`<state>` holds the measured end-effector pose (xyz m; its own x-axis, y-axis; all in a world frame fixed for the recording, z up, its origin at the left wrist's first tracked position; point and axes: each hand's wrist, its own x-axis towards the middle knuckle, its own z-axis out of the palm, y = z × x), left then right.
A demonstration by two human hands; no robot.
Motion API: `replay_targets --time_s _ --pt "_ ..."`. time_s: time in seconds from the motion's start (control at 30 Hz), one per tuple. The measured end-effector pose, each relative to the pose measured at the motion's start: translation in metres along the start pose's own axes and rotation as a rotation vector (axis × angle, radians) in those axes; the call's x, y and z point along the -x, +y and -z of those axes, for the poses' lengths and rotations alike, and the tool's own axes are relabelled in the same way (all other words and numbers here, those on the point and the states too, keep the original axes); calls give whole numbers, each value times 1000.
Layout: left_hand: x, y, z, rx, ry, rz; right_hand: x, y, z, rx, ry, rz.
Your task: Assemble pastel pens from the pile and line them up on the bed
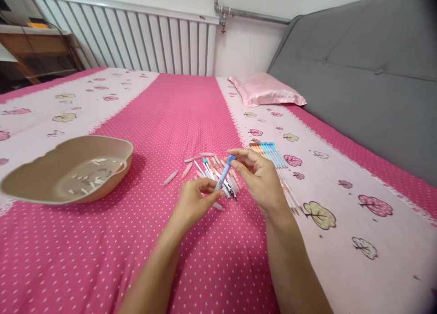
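Between my two hands is a light blue pen point(224, 174), tilted, its darker blue top end up and to the right. My left hand point(200, 196) pinches its lower end, and my right hand point(254, 174) has thumb and fingertips closed on the blue top. Beneath and behind them lies a loose pile of pens and pen parts point(213, 164), mostly pink and white, partly hidden by my hands. Right of the pile, a row of orange and blue pens point(273, 154) lies side by side, with several pale pens point(290, 195) nearer me, partly covered by my right hand.
On the left of the pink dotted bedspread point(143, 259) stands a beige basin point(51, 168) holding small white pieces. A pink pillow point(266, 90) lies at the back right, beside the grey headboard point(358, 63). A white radiator point(136, 36) lines the wall.
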<state>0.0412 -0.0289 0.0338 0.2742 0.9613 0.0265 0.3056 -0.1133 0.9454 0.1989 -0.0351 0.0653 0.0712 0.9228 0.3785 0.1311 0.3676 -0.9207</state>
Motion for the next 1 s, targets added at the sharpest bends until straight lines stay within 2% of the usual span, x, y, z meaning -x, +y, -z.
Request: replay_targets --time_s 0.37,0.43,0.57,0.7,0.83,1.0 --pt "-1 0 -1 35 -16 26 1 -1 -1 3 -2 -30" --pt "-1 -1 0 71 -50 24 1 -2 -2 -14 5 -61" --pt "0 -4 2 190 -194 -41 1 -4 -2 -76 26 -118" --pt "2 -4 3 242 -299 -98 3 -3 -1 -131 -86 -192" --pt "3 -3 5 232 -345 -110 5 -4 -1 -202 -207 -289" --pt "5 -2 5 237 -373 -106 4 -7 -3 -207 -220 -307"
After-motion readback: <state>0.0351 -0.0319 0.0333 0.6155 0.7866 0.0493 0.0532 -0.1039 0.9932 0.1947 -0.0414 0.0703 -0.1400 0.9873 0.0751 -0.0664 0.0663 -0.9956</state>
